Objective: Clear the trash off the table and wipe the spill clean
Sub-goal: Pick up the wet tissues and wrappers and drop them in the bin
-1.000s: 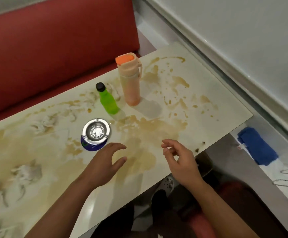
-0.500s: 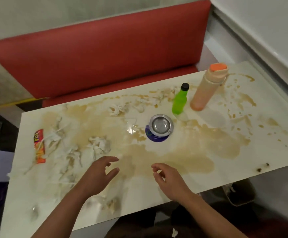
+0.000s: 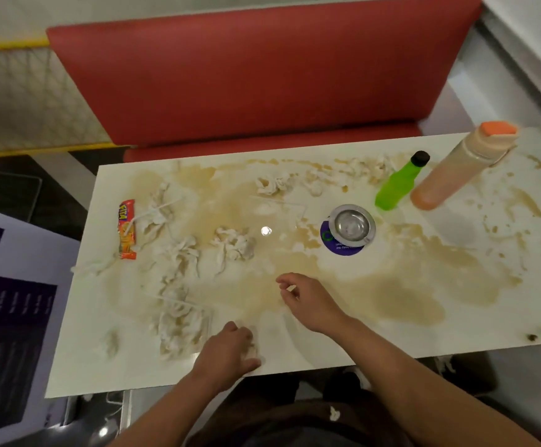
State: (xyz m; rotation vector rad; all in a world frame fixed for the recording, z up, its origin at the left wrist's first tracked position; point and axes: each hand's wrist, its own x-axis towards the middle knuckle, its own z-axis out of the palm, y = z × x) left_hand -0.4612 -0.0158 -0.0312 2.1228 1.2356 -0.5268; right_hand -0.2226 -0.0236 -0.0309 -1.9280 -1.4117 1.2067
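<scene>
Brown spill (image 3: 391, 301) covers much of the white table (image 3: 82, 366). Several soaked crumpled tissues (image 3: 233, 245) lie across the left half, one pile (image 3: 182, 327) by the front edge. An orange snack wrapper (image 3: 126, 229) lies at the far left, and a clear plastic film (image 3: 277, 209) near the middle. My left hand (image 3: 228, 351) is palm down at the front edge, fingers curled over a small soiled tissue (image 3: 252, 346). My right hand (image 3: 309, 301) hovers over the spill, fingers loosely curled, holding nothing.
A green bottle (image 3: 396, 187) and a peach bottle with an orange lid (image 3: 456, 172) stand at the back right. A steel dish (image 3: 353, 225) sits on a purple coaster (image 3: 332, 245). A red bench (image 3: 262, 75) runs behind the table.
The view has swung left, bringing the tissues and wrapper into sight. My left hand has dropped toward the front edge onto a tissue. My right hand has stayed over the spill.
</scene>
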